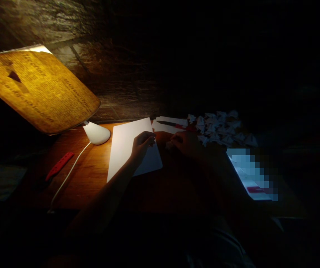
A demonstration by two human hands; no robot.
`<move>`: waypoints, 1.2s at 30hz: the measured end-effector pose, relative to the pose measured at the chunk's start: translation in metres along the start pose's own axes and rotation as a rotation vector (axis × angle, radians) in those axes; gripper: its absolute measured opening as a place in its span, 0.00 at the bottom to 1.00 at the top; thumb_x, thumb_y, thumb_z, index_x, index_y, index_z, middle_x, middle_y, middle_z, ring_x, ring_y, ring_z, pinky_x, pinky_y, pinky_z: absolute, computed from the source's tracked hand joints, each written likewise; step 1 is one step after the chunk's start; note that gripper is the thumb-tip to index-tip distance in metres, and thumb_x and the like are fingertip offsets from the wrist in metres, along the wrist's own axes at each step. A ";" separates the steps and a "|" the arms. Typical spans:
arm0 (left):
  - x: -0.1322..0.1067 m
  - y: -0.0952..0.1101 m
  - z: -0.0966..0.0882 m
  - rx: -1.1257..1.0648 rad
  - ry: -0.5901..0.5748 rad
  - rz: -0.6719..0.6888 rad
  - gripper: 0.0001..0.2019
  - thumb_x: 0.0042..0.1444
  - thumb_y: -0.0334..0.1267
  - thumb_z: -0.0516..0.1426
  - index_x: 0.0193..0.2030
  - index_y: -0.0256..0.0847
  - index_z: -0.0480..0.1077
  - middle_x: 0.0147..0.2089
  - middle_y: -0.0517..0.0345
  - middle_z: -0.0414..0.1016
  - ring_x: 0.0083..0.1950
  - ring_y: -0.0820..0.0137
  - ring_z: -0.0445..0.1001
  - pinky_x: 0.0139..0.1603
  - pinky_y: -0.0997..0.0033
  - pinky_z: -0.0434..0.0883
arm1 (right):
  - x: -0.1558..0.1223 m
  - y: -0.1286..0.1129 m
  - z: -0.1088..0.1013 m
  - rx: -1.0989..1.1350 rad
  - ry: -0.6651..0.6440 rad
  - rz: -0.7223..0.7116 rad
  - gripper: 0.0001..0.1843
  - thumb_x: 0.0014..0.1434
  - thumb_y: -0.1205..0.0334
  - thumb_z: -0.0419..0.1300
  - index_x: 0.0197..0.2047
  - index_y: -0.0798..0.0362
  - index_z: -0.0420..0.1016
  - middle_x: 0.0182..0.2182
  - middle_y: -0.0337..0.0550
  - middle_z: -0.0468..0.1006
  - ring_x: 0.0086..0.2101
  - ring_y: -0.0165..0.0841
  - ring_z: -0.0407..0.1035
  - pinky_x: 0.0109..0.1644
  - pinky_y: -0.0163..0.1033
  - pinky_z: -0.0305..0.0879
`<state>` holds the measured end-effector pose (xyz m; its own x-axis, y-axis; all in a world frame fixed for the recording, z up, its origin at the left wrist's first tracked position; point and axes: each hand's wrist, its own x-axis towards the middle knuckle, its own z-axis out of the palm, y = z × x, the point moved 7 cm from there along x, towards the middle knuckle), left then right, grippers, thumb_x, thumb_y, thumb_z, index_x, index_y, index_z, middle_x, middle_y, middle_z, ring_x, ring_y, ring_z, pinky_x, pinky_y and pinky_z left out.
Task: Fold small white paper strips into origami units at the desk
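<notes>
My left hand (143,143) is over the right part of a white sheet of paper (123,149), its fingers curled together; what is in them, if anything, is too dark to make out. To its right, my right hand (184,143) pinches what looks like a small piece of folded paper (169,146), dim in the shadow. Just beyond the right hand lie a few cut white paper pieces (165,127), with a dark-bladed, red-handled tool (173,124) on them. Several small folded paper shapes (218,128) are heaped to the right of that hand.
A lamp with a printed yellow shade (42,89) and white base (97,134) stands at the left of the wooden table (84,175), its white cord (69,173) running forward. Near the cord is a red-handled object (59,165). A lit screen (249,175) glows at right. Behind is a stone-like wall (115,82).
</notes>
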<state>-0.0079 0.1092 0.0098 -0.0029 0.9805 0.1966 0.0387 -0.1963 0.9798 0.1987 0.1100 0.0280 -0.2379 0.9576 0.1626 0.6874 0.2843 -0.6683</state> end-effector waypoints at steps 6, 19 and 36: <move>0.000 0.006 -0.002 0.038 0.024 0.016 0.05 0.54 0.37 0.63 0.34 0.39 0.78 0.26 0.59 0.74 0.28 0.73 0.70 0.30 0.72 0.68 | -0.009 -0.003 -0.020 -0.311 0.085 0.117 0.15 0.71 0.58 0.57 0.44 0.49 0.86 0.42 0.50 0.87 0.41 0.41 0.78 0.42 0.41 0.66; 0.002 0.006 -0.007 0.099 0.059 0.007 0.07 0.49 0.40 0.64 0.33 0.40 0.79 0.26 0.60 0.75 0.27 0.73 0.70 0.28 0.75 0.67 | -0.009 -0.004 -0.011 -0.204 0.013 0.067 0.09 0.64 0.65 0.64 0.46 0.49 0.84 0.44 0.44 0.87 0.43 0.37 0.78 0.42 0.38 0.66; 0.004 0.002 -0.006 0.117 0.048 -0.007 0.07 0.47 0.40 0.64 0.32 0.40 0.79 0.25 0.60 0.75 0.26 0.74 0.69 0.28 0.75 0.65 | -0.007 0.003 -0.005 -0.137 -0.025 0.044 0.11 0.61 0.69 0.65 0.46 0.50 0.84 0.40 0.45 0.85 0.40 0.37 0.77 0.43 0.39 0.66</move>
<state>-0.0143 0.1128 0.0124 -0.0513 0.9796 0.1941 0.1552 -0.1842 0.9706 0.2058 0.1044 0.0281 -0.2212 0.9684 0.1155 0.7845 0.2470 -0.5688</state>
